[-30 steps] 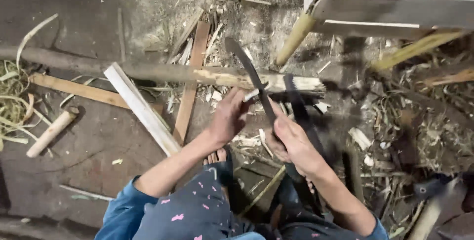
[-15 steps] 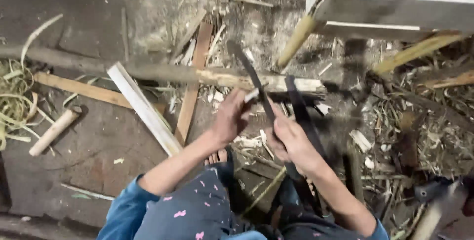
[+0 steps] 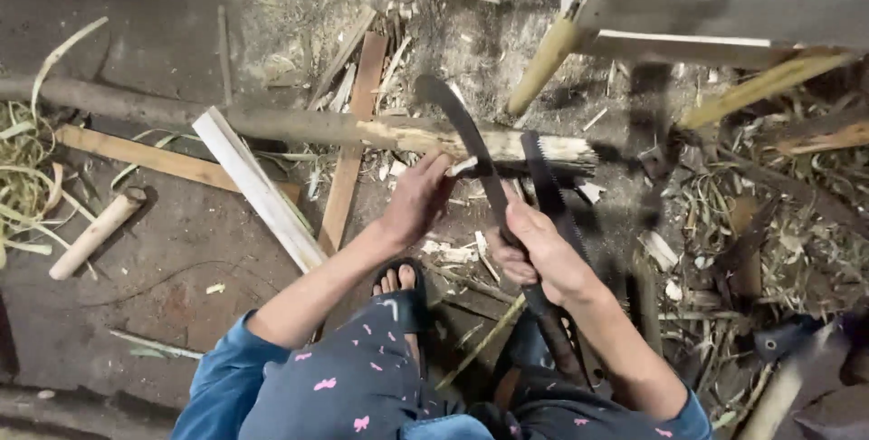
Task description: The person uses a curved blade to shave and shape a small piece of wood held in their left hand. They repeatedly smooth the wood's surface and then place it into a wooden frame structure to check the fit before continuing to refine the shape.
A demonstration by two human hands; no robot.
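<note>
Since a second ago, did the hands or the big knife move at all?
Hardly. The left hand still pinches a small pale strip by the long pole, and the right hand keeps its grip on the curved knife, blade still across the pole. Nothing was picked up or dropped. The saw, white slat and short peg lie where they were; the view only shifted a bit.

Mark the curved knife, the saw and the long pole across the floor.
curved knife (image 3: 457, 123): head view, middle of the dark blade.
saw (image 3: 540, 177): head view, toothed blade beside the knife.
long pole (image 3: 299, 123): head view, bark-covered middle stretch.
</note>
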